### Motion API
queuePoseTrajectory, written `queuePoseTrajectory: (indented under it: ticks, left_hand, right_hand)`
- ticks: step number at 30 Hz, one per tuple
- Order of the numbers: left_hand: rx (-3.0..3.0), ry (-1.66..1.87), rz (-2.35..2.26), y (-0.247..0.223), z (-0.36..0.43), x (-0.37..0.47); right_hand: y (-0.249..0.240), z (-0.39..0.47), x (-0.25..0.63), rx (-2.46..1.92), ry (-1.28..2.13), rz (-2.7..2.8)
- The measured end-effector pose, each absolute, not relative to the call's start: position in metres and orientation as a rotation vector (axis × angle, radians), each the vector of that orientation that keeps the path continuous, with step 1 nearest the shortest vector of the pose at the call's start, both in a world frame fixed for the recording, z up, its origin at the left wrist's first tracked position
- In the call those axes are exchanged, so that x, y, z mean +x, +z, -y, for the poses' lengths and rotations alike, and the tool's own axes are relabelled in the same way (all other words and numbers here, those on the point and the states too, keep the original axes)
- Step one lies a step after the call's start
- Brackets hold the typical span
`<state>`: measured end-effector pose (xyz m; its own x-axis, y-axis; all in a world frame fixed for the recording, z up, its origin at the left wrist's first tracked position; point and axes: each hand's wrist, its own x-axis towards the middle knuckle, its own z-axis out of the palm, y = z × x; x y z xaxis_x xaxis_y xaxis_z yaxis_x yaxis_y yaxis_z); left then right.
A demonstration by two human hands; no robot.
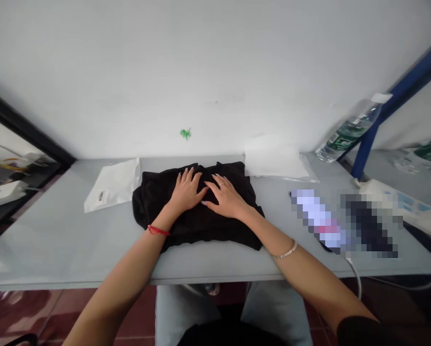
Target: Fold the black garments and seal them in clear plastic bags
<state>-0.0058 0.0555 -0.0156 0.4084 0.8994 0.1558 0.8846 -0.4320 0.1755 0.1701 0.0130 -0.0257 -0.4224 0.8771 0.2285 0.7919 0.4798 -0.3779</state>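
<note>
Nearest the camera lay the wearer's black top (229, 334), with pale jeans (276, 312) beyond it under the near edge of the grey table (92, 259). Both forearms reached forward to a black cloth (215, 230), seemingly a garment gathered into a rough oblong, set mid-table with its far side close to the wall (215, 72). Left hand (187, 191), red string bracelet (158, 230) at the wrist, rested palm down on the left-of-centre part; right hand (227, 197), ringed, rested just right of it, the two thumbs near each other. Fingers apart on both, neither clamped on anything evident; could not tell whether any tip nipped a little fabric. Step in hand, by my reading: pressing and smoothing the layers flat. Edges were uneven, creases showed at the far side. A next move would call for spreading the palms outward, then taking up an edge between thumb and fingers without dragging the layers beneath. White packet (114, 185) lay left of the cloth, another pale packet (276, 161) far right, both clear of the hands.
</note>
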Motion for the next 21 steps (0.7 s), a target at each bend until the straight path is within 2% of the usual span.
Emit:
queuePoseTrajectory:
  ticks: [10, 18, 21]
  left_hand:
    - [2.649, 0.321, -1.586, -0.0114, -0.0500, -0.0044]
    - [2.649, 0.446, -1.583, -0.0128, -0.0493, -0.0034]
    - [2.688, 0.360, -1.551, -0.0130, -0.0494, -0.0044]
  right_hand:
    - [-0.0230, -0.0148, 0.1729, -1.408, 0.312, 2.445]
    - [-0.0192, -0.0144, 0.1752, -1.423, 0.316, 2.466]
    - [-0.0210, -0.0153, 0.1751, -1.423, 0.320, 2.467]
